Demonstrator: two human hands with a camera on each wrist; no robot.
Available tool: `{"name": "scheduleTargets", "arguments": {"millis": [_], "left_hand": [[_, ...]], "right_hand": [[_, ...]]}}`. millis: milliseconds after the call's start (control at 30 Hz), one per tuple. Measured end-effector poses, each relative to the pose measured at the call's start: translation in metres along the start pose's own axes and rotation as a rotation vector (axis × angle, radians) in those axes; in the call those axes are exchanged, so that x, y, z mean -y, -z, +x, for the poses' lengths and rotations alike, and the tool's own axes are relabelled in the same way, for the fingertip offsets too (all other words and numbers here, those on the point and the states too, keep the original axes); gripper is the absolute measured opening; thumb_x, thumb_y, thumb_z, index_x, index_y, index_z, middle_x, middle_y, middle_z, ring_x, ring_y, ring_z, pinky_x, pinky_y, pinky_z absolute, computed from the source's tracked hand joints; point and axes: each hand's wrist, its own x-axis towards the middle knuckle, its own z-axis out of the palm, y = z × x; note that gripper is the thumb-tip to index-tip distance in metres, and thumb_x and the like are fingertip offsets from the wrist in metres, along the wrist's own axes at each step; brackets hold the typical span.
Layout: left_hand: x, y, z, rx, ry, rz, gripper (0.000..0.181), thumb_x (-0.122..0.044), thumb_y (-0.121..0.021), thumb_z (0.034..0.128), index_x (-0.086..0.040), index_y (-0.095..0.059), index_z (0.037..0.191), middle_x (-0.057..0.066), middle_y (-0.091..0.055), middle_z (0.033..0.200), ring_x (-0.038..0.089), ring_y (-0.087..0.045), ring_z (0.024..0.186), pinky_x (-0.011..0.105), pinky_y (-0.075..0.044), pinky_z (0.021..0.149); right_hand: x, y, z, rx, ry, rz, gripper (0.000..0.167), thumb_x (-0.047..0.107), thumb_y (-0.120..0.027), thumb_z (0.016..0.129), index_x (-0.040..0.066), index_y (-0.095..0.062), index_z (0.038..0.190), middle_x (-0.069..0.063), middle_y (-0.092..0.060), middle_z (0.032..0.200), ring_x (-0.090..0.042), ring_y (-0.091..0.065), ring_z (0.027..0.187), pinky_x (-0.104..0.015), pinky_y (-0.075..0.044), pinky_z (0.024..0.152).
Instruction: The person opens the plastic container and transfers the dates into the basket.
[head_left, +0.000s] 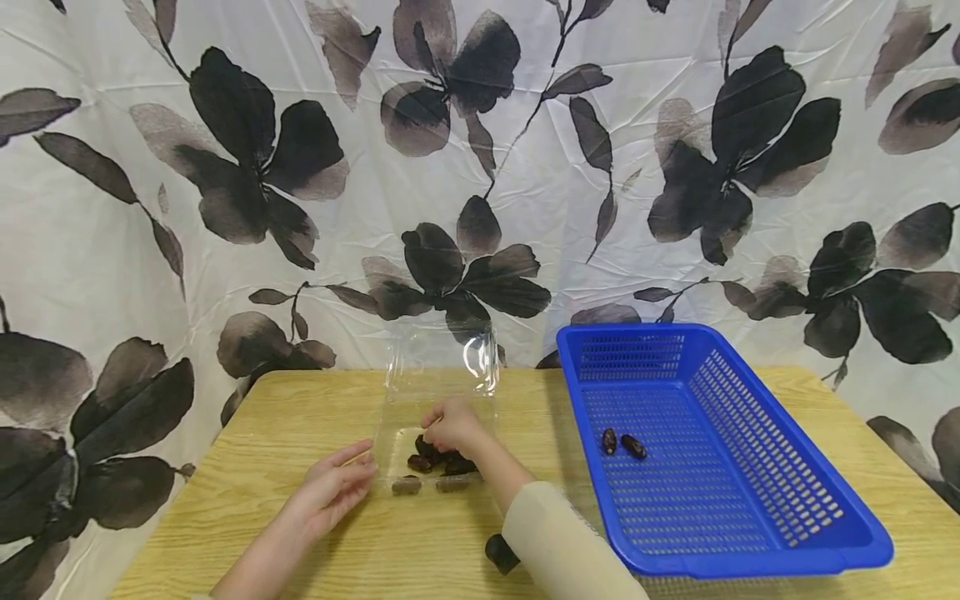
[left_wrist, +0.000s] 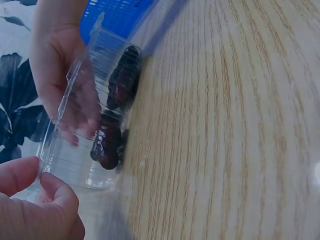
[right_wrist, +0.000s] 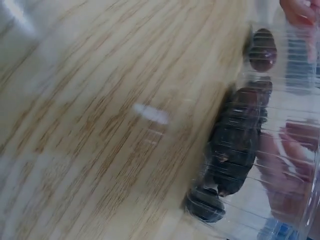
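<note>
A clear plastic clamshell box (head_left: 397, 433) stands on the table with its lid (head_left: 442, 367) raised at the back. Several dark brown dates (head_left: 450, 462) lie inside, toward the box's right side. My left hand (head_left: 330, 492) is at the left side of the box; in the left wrist view its thumb and forefinger (left_wrist: 60, 192) pinch the box's thin rim. My right hand (head_left: 456, 427) reaches into the box over the dates. Through the clear wall its fingers (left_wrist: 90, 117) look loosely extended near the dates, with none visibly held.
A blue perforated plastic basket (head_left: 716, 562) stands to the right, with two dates (head_left: 633, 447) on its floor. A small black object (head_left: 501, 554) shows beside the right sleeve. Behind the wooden table (head_left: 247, 483) hangs a floral cloth (head_left: 570, 167).
</note>
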Motion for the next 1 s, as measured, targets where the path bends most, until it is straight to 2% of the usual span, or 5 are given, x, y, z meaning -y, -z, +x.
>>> {"name": "scheduleTargets", "arguments": {"millis": [167,400,533,633,1000], "left_hand": [[0.000,-0.001,0.000,0.005,-0.003,-0.004,0.066,0.006,-0.054,0.0896,0.006,-0.018,0.145,0.006,-0.044,0.110,0.008,-0.051,0.087,0.018,-0.046,0.074],[0.001,0.000,-0.001,0.014,-0.013,-0.003,0.064,0.006,-0.052,0.0901,0.007,-0.018,0.144,0.005,-0.045,0.106,0.008,-0.051,0.085,0.018,-0.045,0.073],[0.001,0.001,0.000,0.012,-0.016,0.001,0.064,0.006,-0.052,0.0901,0.007,-0.018,0.144,0.004,-0.047,0.104,0.009,-0.052,0.085,0.018,-0.046,0.073],[0.001,0.001,0.001,-0.005,-0.014,0.011,0.064,0.006,-0.053,0.0893,0.007,-0.020,0.144,0.004,-0.047,0.106,0.009,-0.053,0.085,0.019,-0.046,0.074],[0.002,0.000,0.001,-0.016,-0.006,0.008,0.064,0.006,-0.054,0.0895,0.006,-0.021,0.144,0.004,-0.047,0.106,0.009,-0.053,0.084,0.019,-0.046,0.073]], "right_hand": [[-0.002,-0.006,0.003,-0.066,0.110,-0.350,0.004,-0.001,-0.067,0.075,-0.001,-0.064,0.074,-0.001,-0.054,0.061,-0.011,-0.047,0.051,-0.022,-0.040,0.049],[0.002,-0.019,0.004,-0.060,0.129,-0.680,0.037,0.003,-0.067,0.073,0.012,-0.040,0.049,0.005,-0.034,0.049,-0.009,-0.029,0.050,-0.019,-0.023,0.043],[0.003,-0.020,0.004,-0.046,0.144,-0.682,0.006,0.003,-0.070,0.074,0.007,-0.070,0.077,0.002,-0.064,0.075,-0.014,-0.056,0.071,-0.022,-0.044,0.055],[0.002,-0.018,0.004,-0.042,0.175,-0.675,0.021,0.004,-0.072,0.075,0.008,-0.071,0.096,-0.002,-0.067,0.095,-0.020,-0.061,0.089,-0.027,-0.050,0.070],[-0.002,0.001,0.004,-0.050,0.169,-0.264,0.018,0.001,-0.074,0.074,0.003,-0.067,0.091,-0.006,-0.063,0.086,-0.018,-0.060,0.072,-0.028,-0.049,0.062]]}}
